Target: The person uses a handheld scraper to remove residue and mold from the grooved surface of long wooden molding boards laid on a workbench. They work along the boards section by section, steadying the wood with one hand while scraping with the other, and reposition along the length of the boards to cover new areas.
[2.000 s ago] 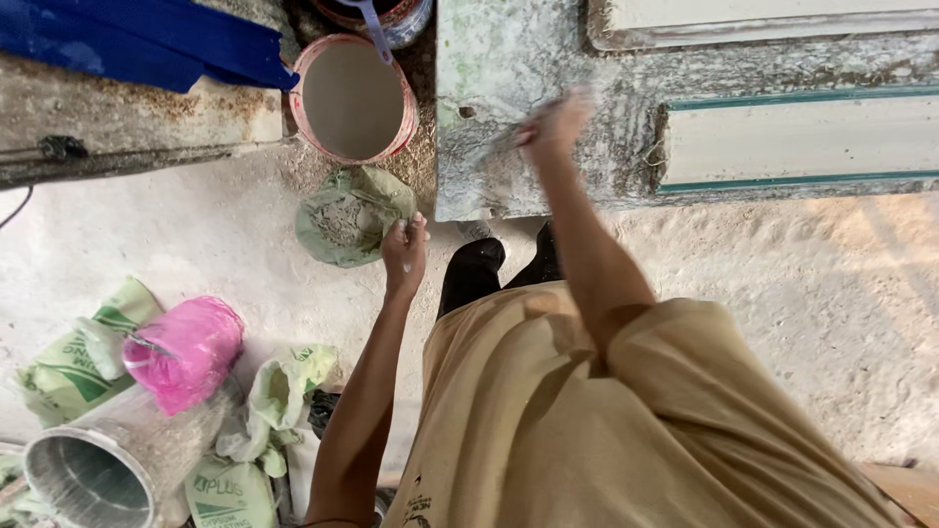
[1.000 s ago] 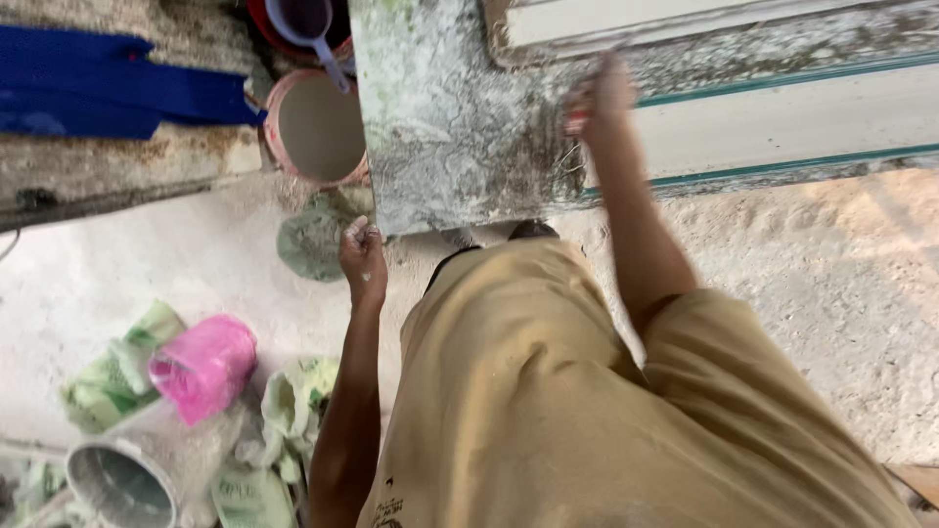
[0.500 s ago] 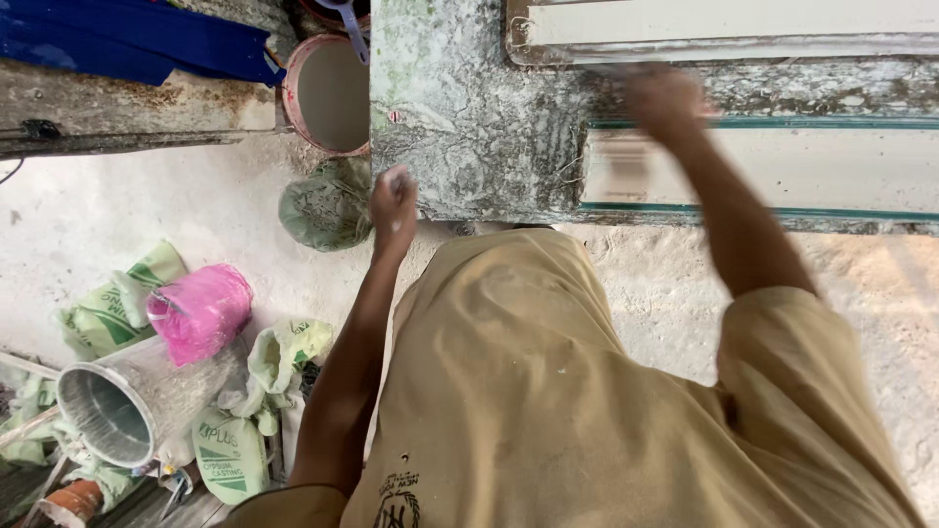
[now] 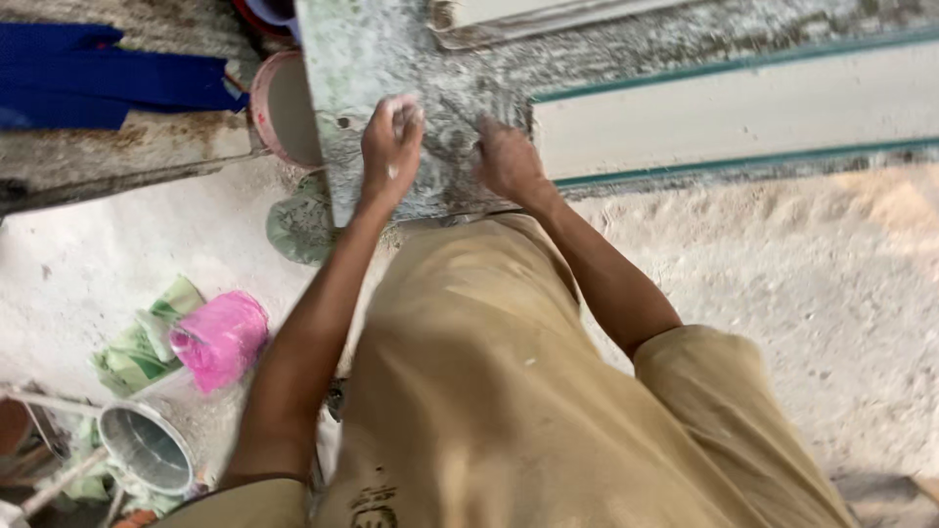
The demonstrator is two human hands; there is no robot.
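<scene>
I am pressing both hands onto a grey, plaster-smeared slab [image 4: 391, 59] that is lying flat just ahead of me, its surface mottled white and pale green and rough with dried streaks. My left hand [image 4: 391, 147] is resting on it with the fingers curled loosely inward, dusted white, gripping nothing that I can make out. My right hand [image 4: 507, 161] is lying close beside it, knuckles up and fingers bent down against the same wet patch; whether anything is under it I cannot tell.

The slab's near edge is running right under my wrists, and its left edge is dropping off just to the left of my left hand. Beyond that edge a round pink-rimmed basin [image 4: 284, 112] of pale slurry is sitting partly tucked behind the slab. To the right of my right hand a long cream moulding [image 4: 734, 112] with thin teal borders is stretching away, touching the slab.

Below my hands the ground is sandy, powdery and pale, with open room off to my right. Down to my left, well apart from my hands, a crumpled pink plastic bag [image 4: 220, 337], some green sacks [image 4: 137, 342] and a shiny metal bucket [image 4: 147, 450] are crowding together. A blue cloth [image 4: 108, 78] is lying draped far to my left.
</scene>
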